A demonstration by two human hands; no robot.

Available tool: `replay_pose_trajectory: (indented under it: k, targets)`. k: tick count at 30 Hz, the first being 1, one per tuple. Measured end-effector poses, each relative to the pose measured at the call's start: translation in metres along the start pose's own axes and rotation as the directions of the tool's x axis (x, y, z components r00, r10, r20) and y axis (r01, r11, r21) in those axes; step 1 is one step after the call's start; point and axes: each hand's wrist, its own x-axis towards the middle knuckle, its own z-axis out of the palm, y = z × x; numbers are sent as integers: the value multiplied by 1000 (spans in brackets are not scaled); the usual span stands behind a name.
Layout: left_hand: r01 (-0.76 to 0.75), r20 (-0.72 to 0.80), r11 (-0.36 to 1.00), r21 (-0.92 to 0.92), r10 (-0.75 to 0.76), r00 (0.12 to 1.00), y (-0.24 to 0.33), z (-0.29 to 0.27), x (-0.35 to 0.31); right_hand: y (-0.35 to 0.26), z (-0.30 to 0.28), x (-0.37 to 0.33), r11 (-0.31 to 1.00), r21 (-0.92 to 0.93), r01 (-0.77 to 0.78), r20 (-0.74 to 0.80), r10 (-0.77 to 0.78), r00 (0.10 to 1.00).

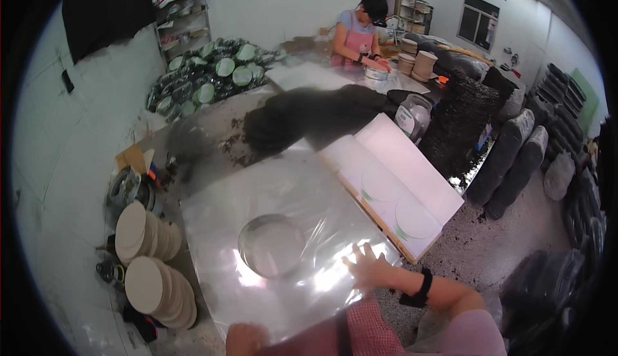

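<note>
A: Head view: what do I log for the hands?

B: Right hand (pixel 372 271): fingers apart, on the clear plastic sheet (pixel 215 227), at its right side. Left hand (pixel 248 338), at the near edge: blurred; I can't tell its fingers.

A: And the round ring (pixel 247 262)?

B: I see it mid-sheet, left of the right hand; over or under the sheet, I can't tell. White panels (pixel 409 169) lie farther right; stacked pale discs (pixel 147 285) sit left.

Passage is open beyond the ring (pixel 247 253), white sheets (pixel 385 192) blocking rightward.
</note>
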Motion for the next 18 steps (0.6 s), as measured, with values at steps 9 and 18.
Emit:
replay_pose_trajectory:
  k: [9, 18]
  targets:
    - [212, -75, 833, -511, -289, 955, 1, -119, -43, 132, -159, 101, 966, 253, 57, -532, 89, 842]
    - [578, -332, 723, -378, -689, 644, -75, -155, -52, 300, -264, 338, 885, 293, -362, -834, 421, 356]
